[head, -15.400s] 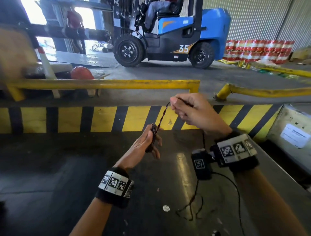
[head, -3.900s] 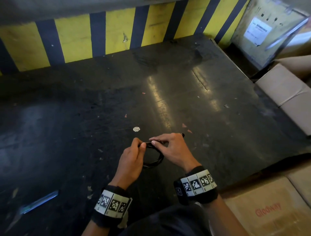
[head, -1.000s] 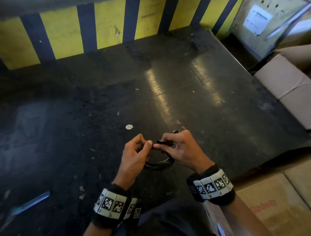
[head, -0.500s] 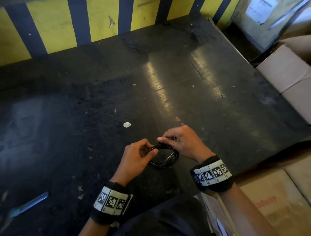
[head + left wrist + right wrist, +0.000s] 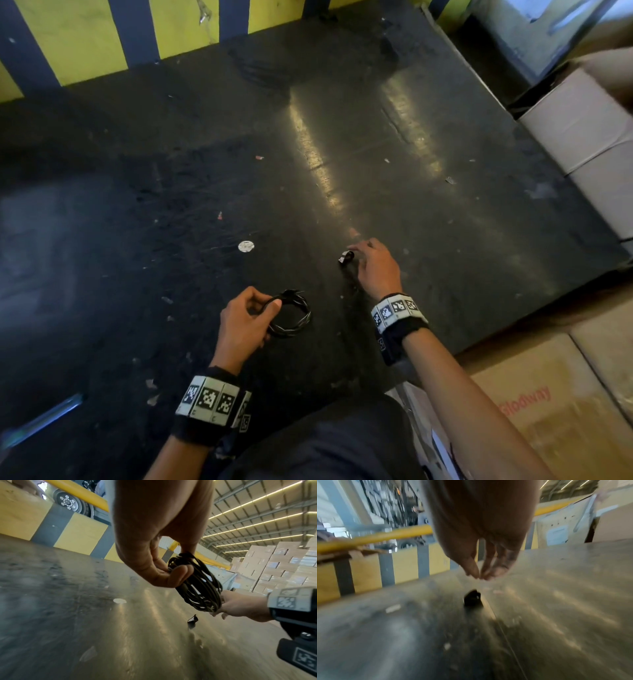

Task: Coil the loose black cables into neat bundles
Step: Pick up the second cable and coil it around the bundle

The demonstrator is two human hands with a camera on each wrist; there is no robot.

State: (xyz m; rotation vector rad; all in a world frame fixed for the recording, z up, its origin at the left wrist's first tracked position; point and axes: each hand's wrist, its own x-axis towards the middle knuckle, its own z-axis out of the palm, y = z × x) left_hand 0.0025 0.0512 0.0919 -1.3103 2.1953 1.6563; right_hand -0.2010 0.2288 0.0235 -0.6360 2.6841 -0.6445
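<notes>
A black cable wound into a small round coil (image 5: 292, 316) hangs from my left hand (image 5: 270, 304), just above the dark platform (image 5: 445, 240). In the left wrist view the thumb and fingers of that hand (image 5: 180, 566) curl round the coil (image 5: 199, 586). My right hand (image 5: 356, 255) is off the coil, reaching forward and to the right with relaxed fingers. It hovers over a small black piece (image 5: 346, 257) lying on the platform. The blurred right wrist view shows the fingertips of my right hand (image 5: 479, 574) close together above that piece (image 5: 472, 599), holding nothing.
Cardboard boxes (image 5: 582, 130) line the platform's right edge, and another box (image 5: 555, 411) sits by my right forearm. A yellow and dark striped wall (image 5: 85, 41) closes the far side. A white round sticker (image 5: 246, 246) and small scraps lie on the surface.
My right hand has let go of the coil and moved forward and right to the small black piece. The left hand now holds the coil alone, a little lower.
</notes>
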